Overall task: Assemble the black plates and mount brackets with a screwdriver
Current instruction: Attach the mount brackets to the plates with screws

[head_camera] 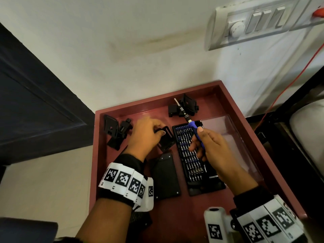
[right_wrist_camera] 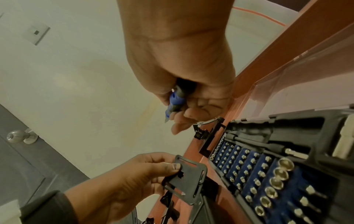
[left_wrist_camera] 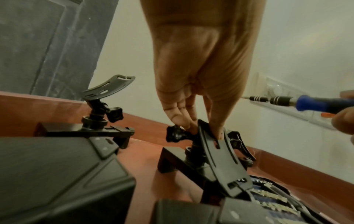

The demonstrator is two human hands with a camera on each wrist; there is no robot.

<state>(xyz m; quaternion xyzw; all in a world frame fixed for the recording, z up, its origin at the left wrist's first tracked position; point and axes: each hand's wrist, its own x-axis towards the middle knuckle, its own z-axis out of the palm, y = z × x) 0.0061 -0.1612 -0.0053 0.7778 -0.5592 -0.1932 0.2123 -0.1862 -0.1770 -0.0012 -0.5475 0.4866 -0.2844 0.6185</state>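
Inspecting the red tray [head_camera: 233,109], we find our left hand [head_camera: 145,135] pinching a slotted black plate [right_wrist_camera: 188,179] on its mount bracket [left_wrist_camera: 184,160], beside the open bit case [head_camera: 196,160]. Our right hand [head_camera: 215,149] grips the blue screwdriver [head_camera: 192,127], held above the case, tip pointing away.

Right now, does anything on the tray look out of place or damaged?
Nothing looks broken or spilled. The brackets at the tray's far left lie tipped in a loose pile. The left hand pinches a slotted plate; the right hand holds the screwdriver.
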